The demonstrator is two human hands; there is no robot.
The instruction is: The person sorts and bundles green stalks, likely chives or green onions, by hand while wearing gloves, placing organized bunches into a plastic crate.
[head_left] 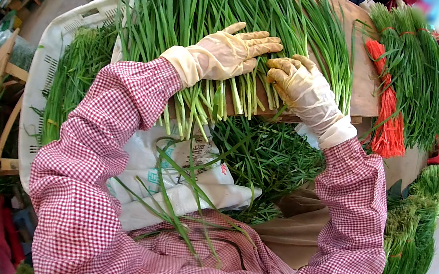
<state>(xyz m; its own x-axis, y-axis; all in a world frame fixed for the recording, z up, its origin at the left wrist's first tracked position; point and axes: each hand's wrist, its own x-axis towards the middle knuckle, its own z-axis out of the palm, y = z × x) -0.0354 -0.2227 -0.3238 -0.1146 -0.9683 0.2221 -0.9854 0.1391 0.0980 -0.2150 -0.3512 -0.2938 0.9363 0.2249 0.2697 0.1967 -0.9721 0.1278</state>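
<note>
A thick layer of green garlic chives (189,8) covers the board in front of me, pale stem ends toward me. My left hand (225,53), in a thin cream glove, lies across the stems with its fingers stretched out to the right. Close beside it, my right hand (303,93) in a matching glove has its fingers curled down over stems at the board's near edge; its fingertips are partly hidden. Below the left hand, several white stem ends (194,112) hang past the edge.
Red ties (386,105) lie at the board's right, beside bundled chives (419,72). A white crate (46,53) with greens stands left. Loose leaves (269,152) and a white sack (147,183) are below the edge. More bundles (407,252) lie at right.
</note>
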